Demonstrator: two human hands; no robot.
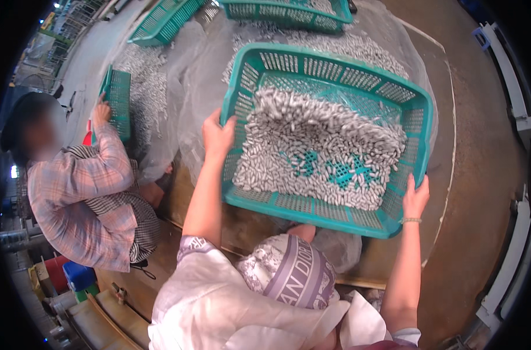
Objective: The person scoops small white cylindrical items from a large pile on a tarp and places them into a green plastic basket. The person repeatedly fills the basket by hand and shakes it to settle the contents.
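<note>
Gripping 1 large green basket [424, 128] between 2 hands: clamped on its left wall with the left hand [217, 137], clamped on its right wall, near the lower corner, with the right hand [416, 201]. Filled, between the 2 hands, with small grey pellets [277, 157], too many to count; banked up toward the side away from the hands, thinned to the green mesh in about 2 patches left of the right hand.

Worn just below the right hand: 1 bracelet [412, 220].

Visible besides: 3 other green baskets. Of these, 1 top basket [289, 16] well beyond both hands, 1 corner basket [166, 23] beyond and left of the left hand, 1 side basket [119, 105] left of the left hand, touched by 1 co-worker [81, 186].

Spread beyond the left hand: 1 translucent plastic sheet [189, 116], with at least 2 patches of loose pellets [143, 81].
</note>
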